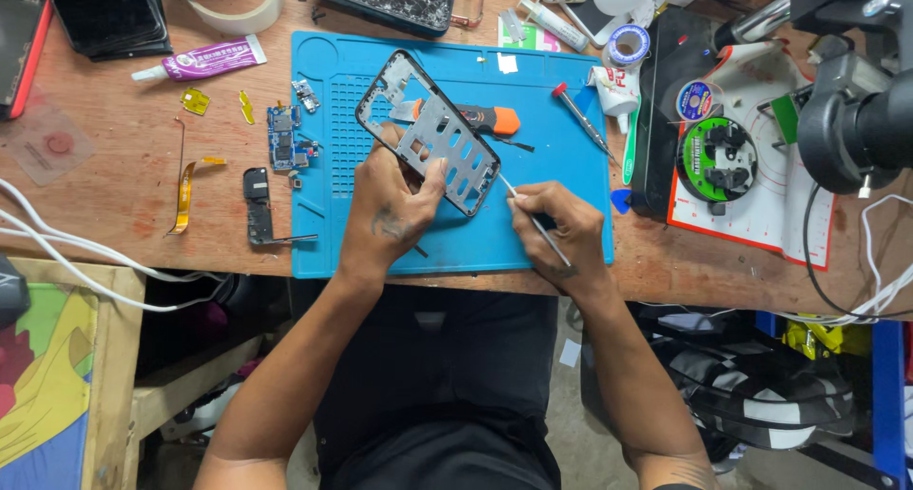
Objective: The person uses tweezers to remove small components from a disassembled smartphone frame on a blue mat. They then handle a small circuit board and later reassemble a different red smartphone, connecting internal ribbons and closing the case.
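Left hand (395, 210) clamped on the near end of a grey metal phone mid-frame with rows of cut-outs (430, 134), thumb on top, fingers curled underneath, frame tilted up and away from the palm toward the far left. Right hand (556, 229) closed in a pen grip round a thin silver metal probe (533, 219), tip touching the frame's near right edge, just beside the left thumb. Both hands low over a blue rubber work mat (552, 157) on a brown wooden bench (124, 186).

Just beyond the left hand's fingertips, behind the frame: an orange and black utility knife (490, 119), partly hidden. Beyond the right hand: a slim screwdriver with a red tip (582, 119), lying slantwise on the mat, and a small white glue bottle (616, 89) at the mat's far corner. Right of the right hand: a blue triangular plastic pick (620, 201) at the mat's edge, then a green and black round spool (716, 157) on a white pad. Left of the left hand, off the mat: a small blue circuit board (282, 136), a black oblong phone part (257, 205), and a yellow-orange flex ribbon (184, 195). Far beyond, left: a purple and white glue tube (204, 59) and a roll of pale tape (238, 5).
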